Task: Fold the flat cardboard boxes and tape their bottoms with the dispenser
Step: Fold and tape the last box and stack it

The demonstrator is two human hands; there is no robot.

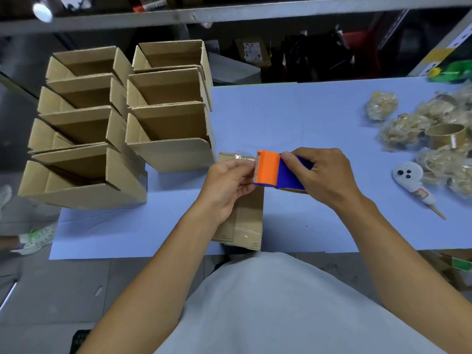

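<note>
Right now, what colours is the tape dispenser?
Orange at the cutter end, blue body: tape dispenser, held in the right hand. Head view, the only one.

— What sort of place is this?

— A packing workroom or small warehouse, by the look of it. Two rows of folded, open-topped brown corrugated cardboard boxes (122, 116) stand nested at the left end of a pale blue worktable (293, 116).

— Anything else pointing that way?

— Crumpled wads of used clear packing tape (382, 106) lie heaped at the right beside an empty brown cardboard tape core (445, 135). A grey metal shelf rail (229, 11) runs overhead, and dark wrapped parcels with printed labels (252, 53) sit in the shadows behind the table. The floor is bare grey concrete (33, 290).
</note>
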